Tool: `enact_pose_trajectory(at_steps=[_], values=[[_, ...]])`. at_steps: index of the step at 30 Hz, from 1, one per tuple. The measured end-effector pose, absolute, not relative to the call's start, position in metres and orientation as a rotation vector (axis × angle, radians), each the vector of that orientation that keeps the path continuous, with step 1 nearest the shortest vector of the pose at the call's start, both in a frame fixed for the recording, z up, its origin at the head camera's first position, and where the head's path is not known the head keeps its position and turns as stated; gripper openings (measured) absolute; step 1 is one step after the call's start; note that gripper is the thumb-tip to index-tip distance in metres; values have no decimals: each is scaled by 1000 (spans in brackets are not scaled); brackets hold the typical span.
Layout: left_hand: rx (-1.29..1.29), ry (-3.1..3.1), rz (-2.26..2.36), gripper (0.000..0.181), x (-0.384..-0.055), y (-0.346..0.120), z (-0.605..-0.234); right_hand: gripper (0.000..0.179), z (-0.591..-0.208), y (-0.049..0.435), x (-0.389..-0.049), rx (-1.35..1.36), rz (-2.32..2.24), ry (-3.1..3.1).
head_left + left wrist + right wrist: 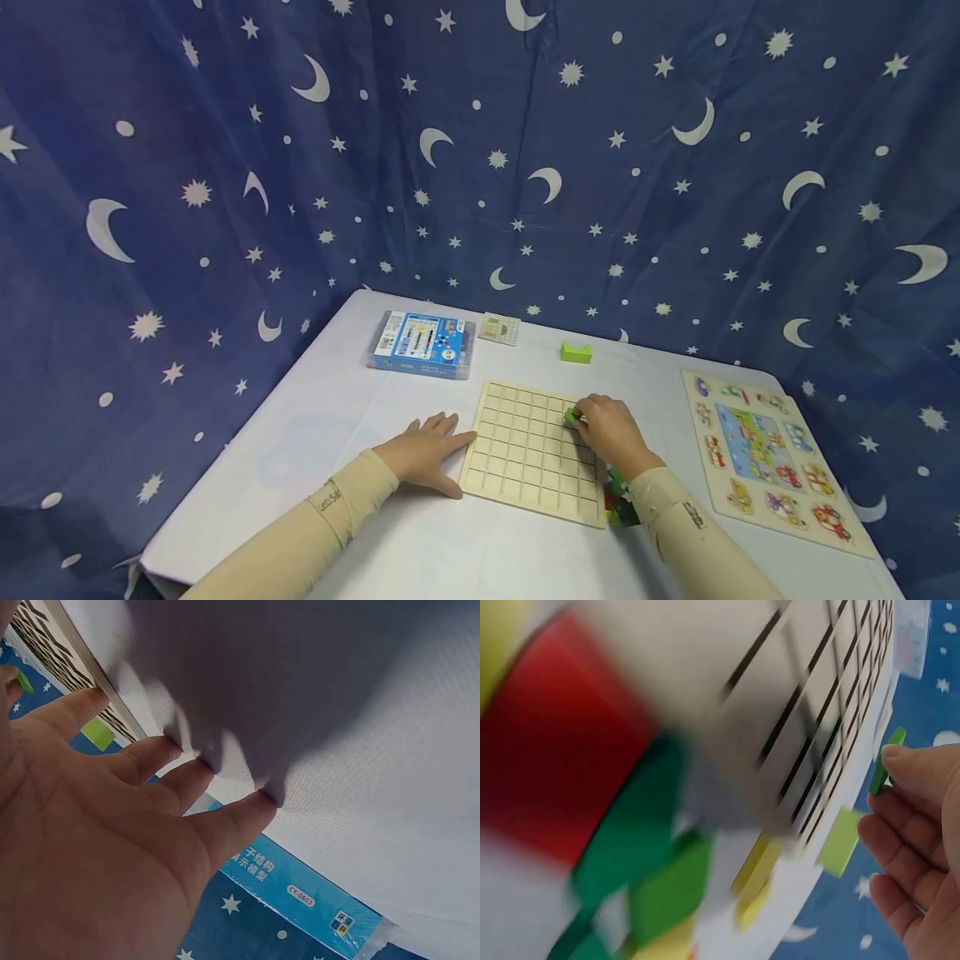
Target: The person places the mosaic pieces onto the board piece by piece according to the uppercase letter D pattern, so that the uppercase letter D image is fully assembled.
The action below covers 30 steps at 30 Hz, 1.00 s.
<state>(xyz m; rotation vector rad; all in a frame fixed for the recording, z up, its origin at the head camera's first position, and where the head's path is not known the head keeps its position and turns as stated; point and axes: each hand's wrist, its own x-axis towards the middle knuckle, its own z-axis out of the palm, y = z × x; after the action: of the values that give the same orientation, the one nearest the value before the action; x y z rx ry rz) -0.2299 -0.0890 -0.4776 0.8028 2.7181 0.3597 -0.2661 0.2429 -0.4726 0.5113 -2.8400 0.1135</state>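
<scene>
A square wooden grid board (525, 450) lies on the white table. My left hand (426, 454) rests with fingers spread at the board's left edge; in the left wrist view its index fingertip meets the rim and the other fingertips are on the cloth. My right hand (613, 429) pinches a small green piece (571, 416) between thumb and fingers over the board's upper right part. The green piece (887, 761) looks thin and flat in the right wrist view. Red, green and yellow pieces (617, 500) lie beside the board's right edge, partly hidden by my right forearm.
A clear plastic case with a blue label (422, 344) lies behind my left hand. Near it is a printed grid card (500, 328). A lime-green block (576, 352) stands at the back. A wooden picture puzzle (772, 458) lies at the right, and a starry curtain (480, 167) hangs behind.
</scene>
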Motion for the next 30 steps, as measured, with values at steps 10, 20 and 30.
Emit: enact_pose_trajectory(at_steps=[10, 20, 30], values=[[792, 2724, 351, 98, -231, -90, -480, 13, -472, 187, -288, 729, 112, -2797], [794, 2716, 355, 98, -230, -89, -477, 11, -480, 168, -305, 813, 116, -2774], [771, 2716, 359, 97, -229, -88, -476, 10, -482, 155, -317, 775, 84, -2899]])
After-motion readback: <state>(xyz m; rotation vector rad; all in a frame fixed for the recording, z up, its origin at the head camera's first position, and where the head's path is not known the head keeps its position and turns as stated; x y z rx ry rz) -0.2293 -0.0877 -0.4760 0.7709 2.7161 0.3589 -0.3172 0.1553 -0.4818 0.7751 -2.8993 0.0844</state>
